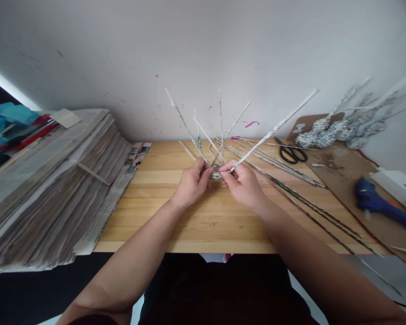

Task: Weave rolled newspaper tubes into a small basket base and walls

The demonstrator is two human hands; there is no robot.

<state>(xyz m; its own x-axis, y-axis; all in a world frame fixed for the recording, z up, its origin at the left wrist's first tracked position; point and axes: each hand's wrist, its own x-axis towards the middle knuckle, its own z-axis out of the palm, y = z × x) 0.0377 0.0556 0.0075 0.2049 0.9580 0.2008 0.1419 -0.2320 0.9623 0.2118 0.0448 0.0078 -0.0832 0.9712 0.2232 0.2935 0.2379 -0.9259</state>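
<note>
A small woven piece of rolled newspaper tubes sits on the wooden table between my hands, and several tubes fan up from it. My left hand is closed, thumb and fingers pinching the left side of the weave. My right hand pinches a long white paper tube near its lower end, at the right side of the weave. That tube slants up to the right. My fingers partly cover the woven part.
Loose paper tubes lie across the table on the right. Black scissors, a blue glue gun on cardboard, and several woven newspaper pieces are farther right. A tall newspaper stack stands left. A wall rises behind.
</note>
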